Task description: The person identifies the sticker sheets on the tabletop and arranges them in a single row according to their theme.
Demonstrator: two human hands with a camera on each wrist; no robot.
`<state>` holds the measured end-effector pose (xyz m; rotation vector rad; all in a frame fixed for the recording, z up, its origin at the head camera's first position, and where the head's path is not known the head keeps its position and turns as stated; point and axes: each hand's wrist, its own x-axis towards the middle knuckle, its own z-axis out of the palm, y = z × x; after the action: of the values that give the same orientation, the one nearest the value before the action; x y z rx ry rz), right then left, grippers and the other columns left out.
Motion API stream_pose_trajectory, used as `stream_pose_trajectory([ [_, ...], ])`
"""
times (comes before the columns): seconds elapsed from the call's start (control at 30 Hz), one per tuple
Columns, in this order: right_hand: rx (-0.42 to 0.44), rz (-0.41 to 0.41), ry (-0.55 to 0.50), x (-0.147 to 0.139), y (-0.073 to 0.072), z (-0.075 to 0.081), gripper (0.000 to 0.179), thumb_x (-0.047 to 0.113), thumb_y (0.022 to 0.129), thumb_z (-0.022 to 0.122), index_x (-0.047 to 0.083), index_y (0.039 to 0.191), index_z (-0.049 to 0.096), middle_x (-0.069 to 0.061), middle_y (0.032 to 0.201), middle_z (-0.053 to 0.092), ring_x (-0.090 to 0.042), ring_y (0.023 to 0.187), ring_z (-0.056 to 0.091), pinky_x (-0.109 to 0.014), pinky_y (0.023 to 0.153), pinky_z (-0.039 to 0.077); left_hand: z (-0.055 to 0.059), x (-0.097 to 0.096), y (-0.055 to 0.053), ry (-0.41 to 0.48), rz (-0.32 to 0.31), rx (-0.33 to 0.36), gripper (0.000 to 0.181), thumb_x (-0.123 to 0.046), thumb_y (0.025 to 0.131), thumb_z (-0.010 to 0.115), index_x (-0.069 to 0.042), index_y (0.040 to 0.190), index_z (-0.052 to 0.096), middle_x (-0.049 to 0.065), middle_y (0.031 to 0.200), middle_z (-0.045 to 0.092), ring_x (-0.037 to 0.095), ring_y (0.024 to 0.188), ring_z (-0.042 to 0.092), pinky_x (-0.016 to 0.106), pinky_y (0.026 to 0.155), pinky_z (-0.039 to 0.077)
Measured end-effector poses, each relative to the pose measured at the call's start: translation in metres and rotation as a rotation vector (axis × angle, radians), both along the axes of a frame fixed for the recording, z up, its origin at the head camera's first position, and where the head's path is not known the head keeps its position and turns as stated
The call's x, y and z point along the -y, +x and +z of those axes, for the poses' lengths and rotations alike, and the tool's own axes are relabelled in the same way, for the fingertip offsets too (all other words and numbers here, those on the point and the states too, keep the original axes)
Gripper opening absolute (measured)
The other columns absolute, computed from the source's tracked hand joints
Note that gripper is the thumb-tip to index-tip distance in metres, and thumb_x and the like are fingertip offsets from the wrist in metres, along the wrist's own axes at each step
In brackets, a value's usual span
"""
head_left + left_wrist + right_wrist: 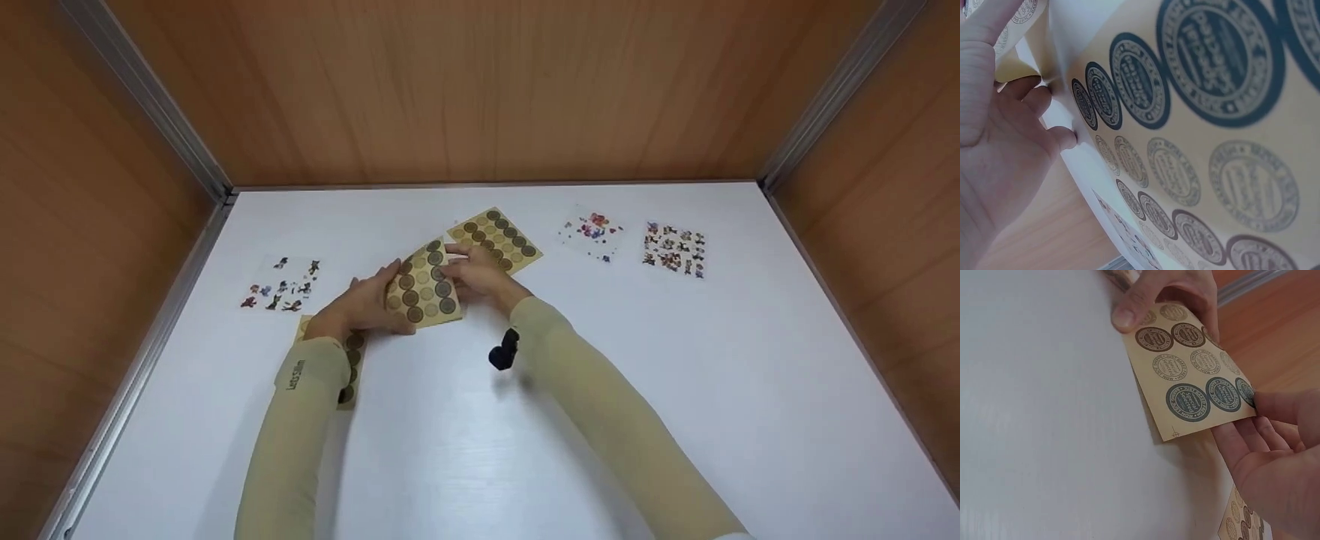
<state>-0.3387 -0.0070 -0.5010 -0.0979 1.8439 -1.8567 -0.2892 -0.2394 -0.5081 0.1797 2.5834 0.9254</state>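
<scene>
A kraft-brown sheet of round stickers [424, 289] is held above the white table, slightly tilted. Its left side is gripped by my left hand [364, 304], thumb on top, as the right wrist view shows. My right hand [484, 276] pinches the opposite edge, with the thumb above and fingers beneath [1235, 444]. In that view the sheet [1185, 365] carries dark, brown and pale round labels. Under my left wrist lies another sticker sheet [352, 375], partly covered by the sleeve; it looms large in the left wrist view [1185, 135].
Behind my right hand lies a third round-sticker sheet [517, 244]. Clear sheets with small colourful figures lie at the left [281, 289] and back right [592, 229], beside another figure sheet [673, 250]. Wooden panels [480, 90] border the table.
</scene>
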Motion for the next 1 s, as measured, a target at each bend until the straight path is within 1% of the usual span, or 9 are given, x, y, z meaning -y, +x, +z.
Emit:
stream_pose_trajectory([
  [0.17, -0.016, 0.016, 0.032, -0.001, 0.000, 0.000, 0.050, -0.004, 0.099, 0.059, 0.004, 0.147, 0.051, -0.017, 0.114, 0.071, -0.022, 0.090, 0.072, -0.041, 0.090, 0.059, -0.001, -0.001, 0.002, 0.006, -0.007, -0.010, 0.142, -0.041, 0.062, 0.098, -0.021, 0.165, 0.003, 0.012, 0.168, 0.020, 0.032, 0.143, 0.034, 0.051, 0.121, 0.023],
  [0.4, -0.032, -0.002, 0.016, -0.004, 0.000, -0.001, 0.048, -0.005, 0.098, 0.060, 0.005, 0.144, 0.055, -0.015, 0.109, 0.072, -0.022, 0.089, 0.072, -0.039, 0.085, 0.061, -0.002, -0.001, 0.003, 0.062, 0.017, -0.019, 0.146, -0.038, 0.061, 0.099, -0.018, 0.164, -0.003, 0.014, 0.163, 0.029, 0.028, 0.124, 0.045, 0.044, 0.117, 0.030],
  [0.5, -0.009, -0.016, -0.012, -0.006, 0.001, -0.003, 0.046, -0.006, 0.098, 0.059, 0.006, 0.141, 0.056, -0.015, 0.108, 0.072, -0.023, 0.088, 0.073, -0.040, 0.083, 0.061, -0.003, -0.002, 0.002, 0.092, 0.048, -0.024, 0.145, -0.039, 0.065, 0.098, -0.018, 0.164, -0.006, 0.013, 0.165, 0.025, 0.030, 0.136, 0.040, 0.045, 0.121, 0.024],
  [0.57, -0.003, -0.025, -0.009, -0.008, 0.001, -0.005, 0.043, -0.005, 0.098, 0.059, 0.006, 0.139, 0.057, -0.014, 0.106, 0.073, -0.023, 0.087, 0.074, -0.039, 0.081, 0.062, -0.002, -0.002, 0.002, 0.128, 0.088, -0.034, 0.140, -0.037, 0.069, 0.095, -0.017, 0.164, -0.006, 0.012, 0.167, 0.021, 0.031, 0.147, 0.029, 0.047, 0.124, 0.016],
  [0.63, 0.000, -0.031, -0.004, -0.009, 0.001, -0.006, 0.041, -0.005, 0.097, 0.059, 0.006, 0.137, 0.058, -0.013, 0.106, 0.073, -0.023, 0.087, 0.074, -0.039, 0.080, 0.062, -0.001, -0.002, 0.002, 0.162, 0.132, -0.052, 0.133, -0.032, 0.075, 0.092, -0.015, 0.164, -0.004, 0.015, 0.165, 0.026, 0.032, 0.150, 0.026, 0.050, 0.125, 0.012],
  [0.7, -0.011, -0.033, 0.012, -0.011, 0.002, -0.007, 0.038, -0.005, 0.097, 0.060, 0.005, 0.134, 0.059, -0.013, 0.104, 0.073, -0.023, 0.086, 0.074, -0.038, 0.079, 0.062, 0.002, -0.003, 0.002, 0.185, 0.168, -0.073, 0.124, -0.027, 0.081, 0.088, -0.013, 0.164, -0.002, 0.020, 0.156, 0.040, 0.034, 0.143, 0.037, 0.051, 0.123, 0.018],
  [0.8, -0.051, -0.032, 0.055, -0.013, 0.002, -0.009, 0.035, -0.005, 0.097, 0.061, 0.004, 0.131, 0.061, -0.012, 0.102, 0.072, -0.023, 0.085, 0.073, -0.036, 0.077, 0.062, 0.006, -0.005, 0.002, 0.183, 0.200, -0.126, 0.109, -0.019, 0.089, 0.081, -0.010, 0.164, 0.003, 0.020, 0.131, 0.056, 0.031, 0.118, 0.055, 0.048, 0.110, 0.041],
  [0.9, -0.102, -0.037, 0.117, -0.016, 0.002, -0.009, 0.031, -0.004, 0.096, 0.062, 0.003, 0.127, 0.062, -0.010, 0.100, 0.068, -0.021, 0.083, 0.071, -0.034, 0.075, 0.062, 0.008, -0.009, 0.001, 0.211, 0.226, -0.164, 0.096, -0.014, 0.093, 0.074, -0.008, 0.164, 0.008, 0.015, 0.117, 0.056, 0.026, 0.102, 0.060, 0.040, 0.087, 0.055],
  [1.0, -0.129, -0.040, 0.159, -0.018, 0.002, -0.010, 0.029, -0.004, 0.096, 0.062, 0.003, 0.124, 0.063, -0.009, 0.100, 0.065, -0.021, 0.083, 0.070, -0.033, 0.074, 0.062, 0.009, -0.013, 0.002, 0.300, 0.263, -0.158, 0.087, -0.011, 0.095, 0.070, -0.007, 0.163, 0.016, 0.014, 0.114, 0.056, 0.023, 0.096, 0.063, 0.033, 0.078, 0.059],
])
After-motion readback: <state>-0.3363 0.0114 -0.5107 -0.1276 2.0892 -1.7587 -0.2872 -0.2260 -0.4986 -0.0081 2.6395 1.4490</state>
